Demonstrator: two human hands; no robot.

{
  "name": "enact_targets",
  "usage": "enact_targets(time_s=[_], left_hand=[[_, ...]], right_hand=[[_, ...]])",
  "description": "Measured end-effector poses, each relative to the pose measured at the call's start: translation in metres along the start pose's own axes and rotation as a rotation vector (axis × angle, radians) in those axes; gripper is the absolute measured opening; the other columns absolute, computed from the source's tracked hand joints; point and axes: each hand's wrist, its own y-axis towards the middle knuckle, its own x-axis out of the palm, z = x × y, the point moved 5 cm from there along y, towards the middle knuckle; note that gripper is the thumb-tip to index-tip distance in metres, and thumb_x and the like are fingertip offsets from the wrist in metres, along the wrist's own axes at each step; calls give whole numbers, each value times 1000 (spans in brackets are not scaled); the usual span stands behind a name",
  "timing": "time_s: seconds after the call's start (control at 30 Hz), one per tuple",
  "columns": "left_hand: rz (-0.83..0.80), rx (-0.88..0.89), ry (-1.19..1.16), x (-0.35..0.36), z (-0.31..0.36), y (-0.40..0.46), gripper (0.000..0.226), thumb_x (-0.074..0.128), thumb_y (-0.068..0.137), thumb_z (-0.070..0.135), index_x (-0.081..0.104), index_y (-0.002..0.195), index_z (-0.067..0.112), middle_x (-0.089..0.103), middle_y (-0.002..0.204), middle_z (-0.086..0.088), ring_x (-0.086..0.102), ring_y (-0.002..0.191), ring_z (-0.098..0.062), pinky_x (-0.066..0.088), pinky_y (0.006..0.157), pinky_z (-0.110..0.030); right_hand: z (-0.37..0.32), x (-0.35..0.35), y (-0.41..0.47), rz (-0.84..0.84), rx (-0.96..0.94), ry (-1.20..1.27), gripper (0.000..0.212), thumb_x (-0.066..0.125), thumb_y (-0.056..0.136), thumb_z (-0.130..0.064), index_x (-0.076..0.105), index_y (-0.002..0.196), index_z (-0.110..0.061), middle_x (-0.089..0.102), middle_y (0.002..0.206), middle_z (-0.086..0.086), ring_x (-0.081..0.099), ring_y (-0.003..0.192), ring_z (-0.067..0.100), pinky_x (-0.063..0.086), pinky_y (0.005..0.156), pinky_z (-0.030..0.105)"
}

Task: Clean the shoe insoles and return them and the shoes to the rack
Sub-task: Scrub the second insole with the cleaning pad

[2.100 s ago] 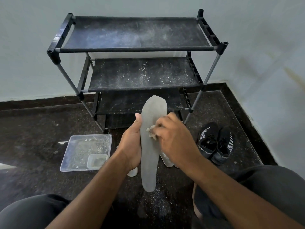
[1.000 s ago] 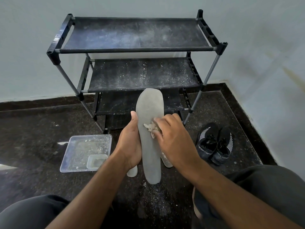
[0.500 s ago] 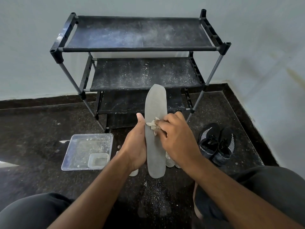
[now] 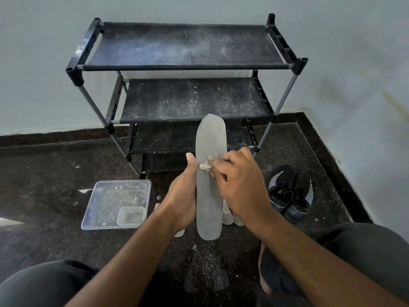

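Left hand [image 4: 183, 196]: grips grey insole [image 4: 209, 191] upright, above floor before rack [image 4: 188, 67].
Right hand [image 4: 240, 185]: pinches white wad [image 4: 205, 166] against insole.
Shoes [image 4: 290, 193]: on floor, right.

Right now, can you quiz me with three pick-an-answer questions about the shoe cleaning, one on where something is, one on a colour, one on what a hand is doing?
1. Where are the black shoes?
A. top shelf
B. floor, right of the shoe rack
C. in the clear tray

2. What colour is the held insole?
A. grey
B. red
C. yellow

3. What is the right hand doing?
A. hanging idle
B. lifting a shoe
C. pressing a small wad on the insole

Answers: 1 B, they sit on dark floor. 2 A, its whole face is grey. 3 C, fingers pinch it against the insole while the left hand grips the edge.
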Motion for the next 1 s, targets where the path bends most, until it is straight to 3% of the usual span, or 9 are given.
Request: enact_targets(time_s=[0.17,0.3,0.37,0.5,0.67,0.8,0.9,1.0], left_hand=[[33,6,-21,-6,5,0,79,27,101,70,68,134,10,70,131,-18,68,122,-33,52,105,-50],[25,-3,5,-1,2,-1,75,31,101,68,70,132,12,75,118,-14,75,98,-24,60,84,-40],[37,-3,14,-2,2,-1,75,31,101,68,70,131,11,76,114,-14,75,96,-25,61,83,-40],[92,0,11,-11,5,-1,77,33,100,70,70,129,8,74,123,-18,73,111,-32,57,95,-48],[98,27,40,-10,6,-2,73,32,103,67,71,129,10,74,124,-18,74,108,-30,58,91,-46],[101,20,46,-16,6,2,83,29,100,73,68,134,8,71,130,-17,69,121,-33,51,107,-49],[117,9,33,-23,5,6,87,25,98,76,67,136,10,69,136,-13,65,127,-32,45,114,-51],[150,32,77,-24,9,5,83,23,99,75,73,129,16,73,129,-10,69,121,-30,51,106,-49]], right_hand=[[-21,10,-11,-130,-155,45,19,61,97,-20,75,102,-8,61,87,-1,48,87,19,49,71,39],[-1,-1,4,-11,-76,-12,17,62,97,-19,76,99,-8,63,86,-2,46,84,19,48,70,39],[-3,0,2,-16,-53,23,15,65,95,-16,76,100,-8,63,87,-2,46,85,18,48,70,39],[-25,11,-13,-163,-189,65,20,60,98,-20,77,97,-9,66,88,-3,47,85,16,45,71,37],[-6,9,-1,-80,-92,-11,20,61,95,-22,77,91,-13,65,82,-6,43,83,16,44,69,41],[-24,18,-15,-238,-95,191,18,63,95,-19,76,89,-7,60,83,-2,49,85,15,49,74,41],[-18,19,-11,-349,-39,315,12,70,88,-20,79,91,-14,64,84,-6,54,85,7,50,77,30],[-2,8,0,-314,174,487,6,79,82,-19,80,84,-14,66,75,-11,55,64,0,40,54,14]])
